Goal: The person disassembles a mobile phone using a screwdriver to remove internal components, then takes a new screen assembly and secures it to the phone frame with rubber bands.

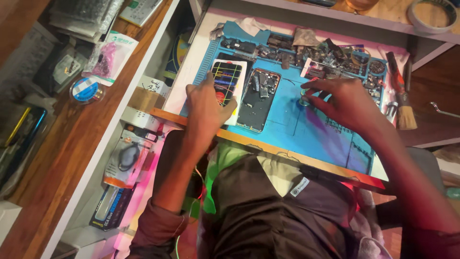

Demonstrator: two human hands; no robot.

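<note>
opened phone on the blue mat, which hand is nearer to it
Left. The left hand rests on the lit screen panel right beside the opened phone. The right hand is farther off on the blue mat, fingertips at a small round part.

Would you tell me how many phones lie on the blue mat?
2: a phone with a lit striped screen under the left hand, and an opened phone just right of it. More may hide among the parts clutter.

Warm, dimmish light from about twelve o'clock; pink and green glow tints my lap at six. Edges bend and blur, centre sharper.
</note>
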